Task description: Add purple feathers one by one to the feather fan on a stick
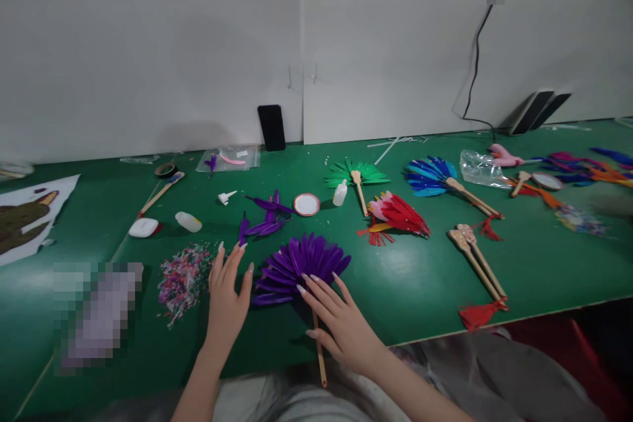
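A purple feather fan (309,257) lies spread on the table in front of me, its wooden handle (321,359) pointing at my body. My right hand (341,323) rests over the base of its feathers, fingers stretched out flat. Left of the fan, my left hand (230,293) is open with fingers apart and holds nothing I can see. Its fingertips are near several loose purple feathers (270,217). Beside it on the left is a scattered pile of small coloured feather bits (182,280). The join between feathers and handle is hidden under my right hand.
A white glue bottle (340,193) and round white lid (306,204) stand behind the fan. Green (356,175) and blue (430,175) feather fans, red feathers (400,214) and bare wooden handles (477,260) lie to the right. A phone (271,127) leans on the white partition (198,59).
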`<state>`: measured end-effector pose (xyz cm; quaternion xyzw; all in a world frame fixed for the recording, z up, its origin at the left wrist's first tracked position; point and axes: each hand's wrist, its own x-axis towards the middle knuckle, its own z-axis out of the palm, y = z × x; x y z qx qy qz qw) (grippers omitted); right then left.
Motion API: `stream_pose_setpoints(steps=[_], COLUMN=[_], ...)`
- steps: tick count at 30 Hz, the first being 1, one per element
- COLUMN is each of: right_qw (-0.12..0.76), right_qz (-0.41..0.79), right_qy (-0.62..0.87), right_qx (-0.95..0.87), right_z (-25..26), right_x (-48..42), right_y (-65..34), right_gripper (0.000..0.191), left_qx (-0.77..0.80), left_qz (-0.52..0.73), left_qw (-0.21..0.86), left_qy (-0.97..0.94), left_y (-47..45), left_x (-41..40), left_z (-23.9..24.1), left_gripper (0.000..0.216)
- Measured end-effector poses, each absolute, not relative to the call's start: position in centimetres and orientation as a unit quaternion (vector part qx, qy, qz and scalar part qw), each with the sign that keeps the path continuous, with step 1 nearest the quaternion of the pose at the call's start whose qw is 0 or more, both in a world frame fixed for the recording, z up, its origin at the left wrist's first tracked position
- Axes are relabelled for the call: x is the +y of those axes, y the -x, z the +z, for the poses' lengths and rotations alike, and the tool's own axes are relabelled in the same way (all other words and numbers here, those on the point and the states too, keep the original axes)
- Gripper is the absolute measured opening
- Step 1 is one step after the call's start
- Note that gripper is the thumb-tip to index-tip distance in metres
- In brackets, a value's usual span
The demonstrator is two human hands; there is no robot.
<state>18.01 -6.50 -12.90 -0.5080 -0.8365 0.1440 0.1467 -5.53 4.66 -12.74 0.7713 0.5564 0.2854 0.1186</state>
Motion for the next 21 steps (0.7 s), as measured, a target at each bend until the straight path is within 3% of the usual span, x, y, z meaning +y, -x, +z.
stream_pose_setpoints(steps=[6,11,16,21], right_qw=[0.152,0.184,0.281,0.352], right_qz=[0.133,0.135,0.102,0.068], right_qy=[0.511,0.519,0.573,0.651], right_qx=[-0.836,-0.824,-0.763,-0.669], right_z=[-12.8,-13.1,-13.8,-14.1], right_x=[-6.5,-6.7,-6.0,-4.0], right_y=[-17.9,-18.2,-19.8,-21.9], right_gripper=[0.063,0.062,0.054,0.043], left_qx=[0.536,0.413,0.27,0.252], left_qz=[0.299,0.318,0.189,0.112], left_qw=[0.095,0.078,0.097,0.079], left_qy=[-0.784,-0.85,-0.939,-0.958], left_y=[4.6,2.0,0.5,-0.1], left_x=[3.8,0.1,-3.1,-2.6], left_z=[-11.6,-10.5,-11.0,-11.5], left_gripper=[0.041,0.055,0.063,0.065])
